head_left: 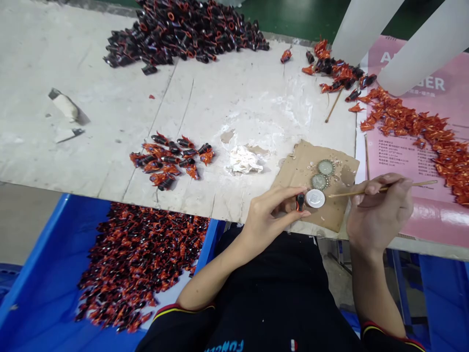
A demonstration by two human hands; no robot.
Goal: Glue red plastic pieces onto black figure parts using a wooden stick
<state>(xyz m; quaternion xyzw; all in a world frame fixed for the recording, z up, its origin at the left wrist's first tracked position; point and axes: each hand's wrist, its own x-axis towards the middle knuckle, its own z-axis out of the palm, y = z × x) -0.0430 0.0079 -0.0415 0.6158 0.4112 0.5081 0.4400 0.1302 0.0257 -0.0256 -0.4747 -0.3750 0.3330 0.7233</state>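
My left hand (269,210) pinches a small black and orange plastic part (300,201) between thumb and fingers, just left of a round white cap (315,198). In my right hand (379,210) is a thin wooden stick (346,194), its tip pointing left towards the cap and apart from the part. Two bottle caps with a pale, clear-looking filling, a nearer one (320,182) and a farther one (326,167), sit on a piece of brown cardboard (339,215) under my hands. What the white cap holds is hard to make out.
A big heap of black parts (186,36) lies at the table's far edge. Orange parts (410,117) spread over a pink sheet (395,161) at right. Left of a crumpled white tissue (245,160) is a small group of black-orange pieces (170,159). A blue bin (47,254) holds many more.
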